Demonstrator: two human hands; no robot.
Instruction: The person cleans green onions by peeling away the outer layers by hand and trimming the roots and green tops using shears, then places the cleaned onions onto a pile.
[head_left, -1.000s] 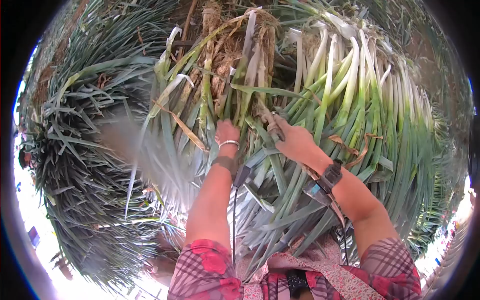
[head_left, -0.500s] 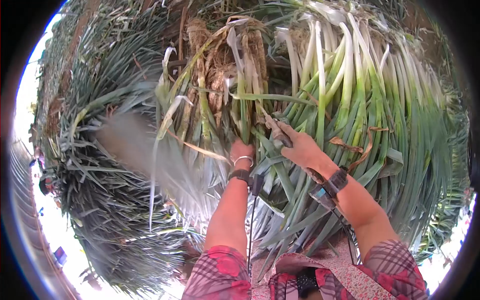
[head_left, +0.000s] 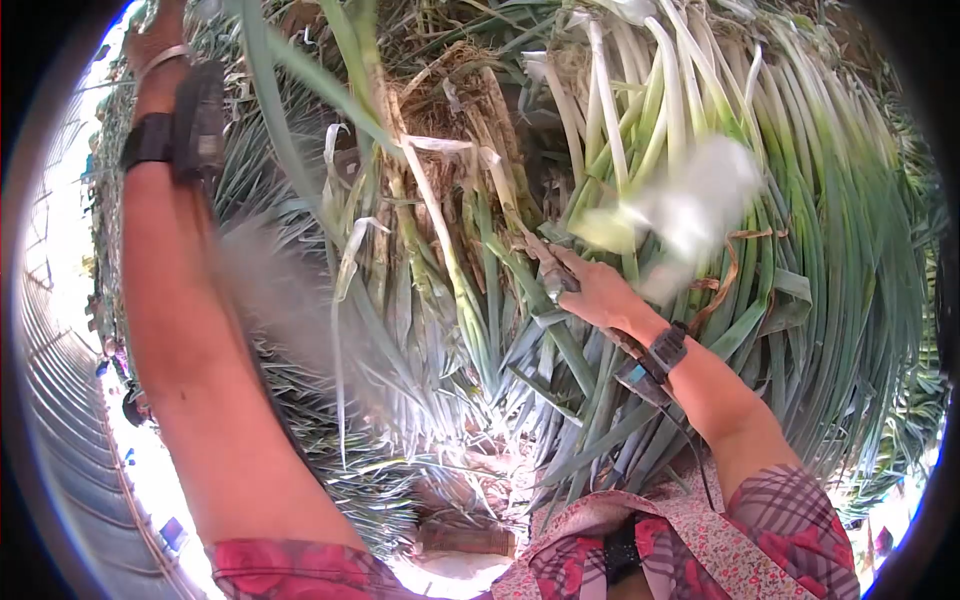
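Note:
My left hand (head_left: 152, 38) is raised high at the top left edge, with a metal bangle and a dark band at the wrist; its fingers are cut off by the frame. A long green leek leaf (head_left: 300, 90) sweeps down from beside it. My right hand (head_left: 597, 292) rests on the leek pile (head_left: 470, 250) at centre, closed around a short dark tool (head_left: 548, 265) that looks like a knife. A blurred white and green leek piece (head_left: 690, 205) shows just above and right of that hand.
Cleaned leeks with white stalks (head_left: 640, 110) lie stacked at upper right. Rooty, dirty leeks (head_left: 450, 110) lie at top centre. Dark green leaves (head_left: 250, 400) spread left and below. A cable runs from the right wrist band (head_left: 665, 350).
My left arm has swung from the centre of the pile up to the top left. A blurred leek piece has appeared at right. My right hand has stayed on the pile.

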